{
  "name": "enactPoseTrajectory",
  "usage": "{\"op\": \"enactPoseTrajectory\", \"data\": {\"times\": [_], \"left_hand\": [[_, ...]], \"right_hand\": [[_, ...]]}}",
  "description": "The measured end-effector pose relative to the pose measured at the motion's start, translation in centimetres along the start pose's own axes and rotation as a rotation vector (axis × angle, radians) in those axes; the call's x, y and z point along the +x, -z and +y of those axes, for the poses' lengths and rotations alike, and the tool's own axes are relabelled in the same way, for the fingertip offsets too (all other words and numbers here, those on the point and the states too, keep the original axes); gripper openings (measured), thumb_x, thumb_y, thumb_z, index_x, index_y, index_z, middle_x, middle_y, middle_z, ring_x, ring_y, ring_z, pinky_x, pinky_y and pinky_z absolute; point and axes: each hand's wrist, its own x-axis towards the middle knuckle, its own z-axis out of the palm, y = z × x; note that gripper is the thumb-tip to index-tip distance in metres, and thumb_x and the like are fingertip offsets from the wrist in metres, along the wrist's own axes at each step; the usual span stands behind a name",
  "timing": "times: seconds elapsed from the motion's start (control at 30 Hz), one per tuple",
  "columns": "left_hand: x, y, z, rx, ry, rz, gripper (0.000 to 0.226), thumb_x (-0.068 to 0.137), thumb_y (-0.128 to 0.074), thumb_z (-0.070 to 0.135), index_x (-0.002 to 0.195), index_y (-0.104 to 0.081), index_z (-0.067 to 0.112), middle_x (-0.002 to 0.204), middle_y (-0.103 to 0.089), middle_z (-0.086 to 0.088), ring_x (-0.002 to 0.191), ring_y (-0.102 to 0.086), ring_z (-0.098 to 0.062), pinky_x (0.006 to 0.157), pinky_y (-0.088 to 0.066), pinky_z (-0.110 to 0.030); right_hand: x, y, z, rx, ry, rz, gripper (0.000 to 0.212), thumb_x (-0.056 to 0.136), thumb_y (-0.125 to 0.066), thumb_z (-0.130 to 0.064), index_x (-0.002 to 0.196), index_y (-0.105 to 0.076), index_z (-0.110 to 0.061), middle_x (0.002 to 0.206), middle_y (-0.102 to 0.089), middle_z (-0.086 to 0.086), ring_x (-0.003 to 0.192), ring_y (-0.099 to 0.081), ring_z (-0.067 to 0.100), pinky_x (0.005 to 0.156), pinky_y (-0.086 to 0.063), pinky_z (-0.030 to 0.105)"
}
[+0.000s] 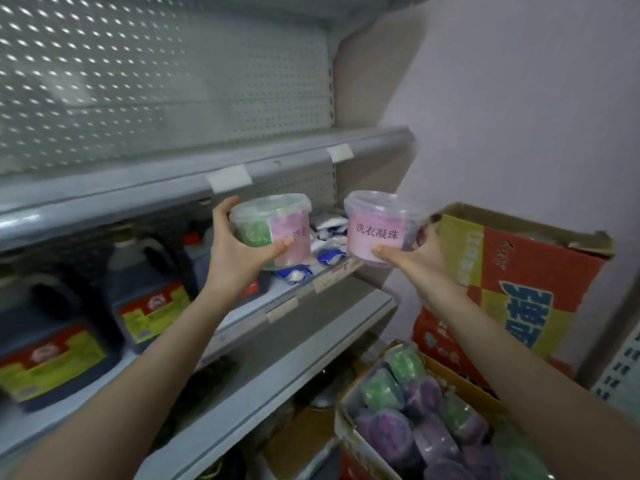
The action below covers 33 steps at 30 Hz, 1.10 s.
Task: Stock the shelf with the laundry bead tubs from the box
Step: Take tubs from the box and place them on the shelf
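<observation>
Jugs (pixel 52 344) at left: blurred, labels unreadable. Box (pixel 346 433) of tubs cut off at btm edge. Green tub (pixel 263 230) label partly out of sight. Right hand (pixel 419 261): fingers mostly hidden behind pink tub (pixel 377 230).

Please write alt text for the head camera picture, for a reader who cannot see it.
A person holds up two clear laundry bead tubs before a grey shelf: the left hand grips a green-bead tub, the right hand a pink-labelled tub. Dark jugs stand on the shelf, and an open box of more tubs sits at lower right.
</observation>
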Motion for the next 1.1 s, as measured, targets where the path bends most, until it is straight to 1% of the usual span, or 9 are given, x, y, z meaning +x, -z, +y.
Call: {"op": "enactPoseTrajectory", "data": {"times": [0.17,0.3,0.43,0.5,0.63,0.7,0.83,0.97,1.1], "left_hand": [[-0.9,8.0,2.8,0.039,0.027,0.103,0.103,0.054,-0.088,0.033,0.138,-0.028,0.027,0.132,-0.048,-0.001,0.118,-0.053,-0.013,0.098,-0.049,-0.036],[-2.2,14.4,4.7,0.133,0.009,0.217,0.102,0.059,-0.086,0.031,0.142,-0.027,0.025,0.133,-0.041,0.003,0.123,-0.044,-0.012,0.105,-0.041,-0.034],[-4.2,21.9,6.2,0.201,0.037,0.297,0.111,0.045,-0.086,0.056,0.138,-0.028,0.036,0.134,-0.047,-0.006,0.122,-0.049,-0.022,0.1,-0.047,-0.043],[-5.3,25.7,7.2,0.209,0.047,0.338,0.11,0.047,-0.085,0.053,0.138,-0.027,0.036,0.135,-0.046,-0.007,0.123,-0.049,-0.022,0.1,-0.048,-0.043],[-7.6,33.5,9.0,0.248,0.02,0.403,0.102,0.062,-0.085,0.026,0.143,-0.023,0.026,0.134,-0.045,-0.006,0.12,-0.051,-0.018,0.098,-0.048,-0.035],[-8.7,37.7,9.6,0.274,0.031,0.416,0.105,0.059,-0.085,0.03,0.143,-0.023,0.029,0.134,-0.047,-0.008,0.116,-0.054,-0.019,0.096,-0.05,-0.036],[-10.7,45.6,10.8,0.354,0.043,0.454,0.114,0.043,-0.082,0.057,0.14,-0.025,0.037,0.136,-0.046,-0.01,0.117,-0.055,-0.025,0.095,-0.051,-0.045],[-11.7,51.5,11.4,0.372,0.029,0.468,0.112,0.046,-0.081,0.043,0.141,-0.025,0.033,0.135,-0.046,-0.012,0.113,-0.057,-0.025,0.09,-0.054,-0.044],[-11.7,55.8,11.6,0.383,0.028,0.51,0.111,0.046,-0.081,0.047,0.141,-0.025,0.034,0.133,-0.048,-0.013,0.112,-0.057,-0.023,0.093,-0.053,-0.042]], "right_hand": [[-1.4,-5.6,-3.7,0.059,0.076,-0.148,0.078,0.058,-0.087,-0.016,0.123,-0.044,-0.019,0.116,-0.057,-0.006,0.106,-0.057,0.013,0.092,-0.048,0.033],[-3.6,-11.2,-6.8,0.149,0.116,-0.289,0.092,0.048,-0.09,-0.026,0.126,-0.044,-0.017,0.121,-0.058,-0.004,0.108,-0.059,0.012,0.096,-0.049,0.037],[-6.5,-17.0,-9.7,0.171,0.162,-0.387,0.083,0.053,-0.09,-0.02,0.123,-0.047,-0.014,0.118,-0.061,-0.001,0.106,-0.06,0.013,0.097,-0.049,0.042],[-8.3,-20.1,-11.4,0.185,0.186,-0.397,0.081,0.054,-0.089,-0.018,0.122,-0.047,-0.013,0.119,-0.06,0.001,0.104,-0.06,0.013,0.096,-0.05,0.04],[-12.3,-26.7,-14.7,0.211,0.23,-0.414,0.08,0.056,-0.089,-0.017,0.123,-0.044,-0.012,0.118,-0.057,-0.001,0.102,-0.058,0.011,0.087,-0.051,0.03],[-14.6,-30.2,-16.4,0.259,0.224,-0.442,0.074,0.06,-0.086,-0.014,0.12,-0.043,-0.014,0.112,-0.056,-0.006,0.095,-0.057,0.005,0.079,-0.047,0.02],[-19.3,-36.9,-19.5,0.316,0.224,-0.52,0.072,0.061,-0.086,-0.011,0.118,-0.041,-0.017,0.104,-0.054,-0.013,0.094,-0.058,0.003,0.085,-0.049,0.029],[-22.9,-42.3,-21.5,0.339,0.222,-0.58,0.076,0.061,-0.086,-0.016,0.123,-0.042,-0.016,0.108,-0.057,-0.012,0.104,-0.06,0.014,0.088,-0.052,0.034],[-24.6,-45.5,-23.1,0.353,0.231,-0.595,0.07,0.063,-0.086,-0.02,0.12,-0.046,-0.018,0.105,-0.058,-0.014,0.097,-0.06,0.007,0.08,-0.049,0.024]]}}
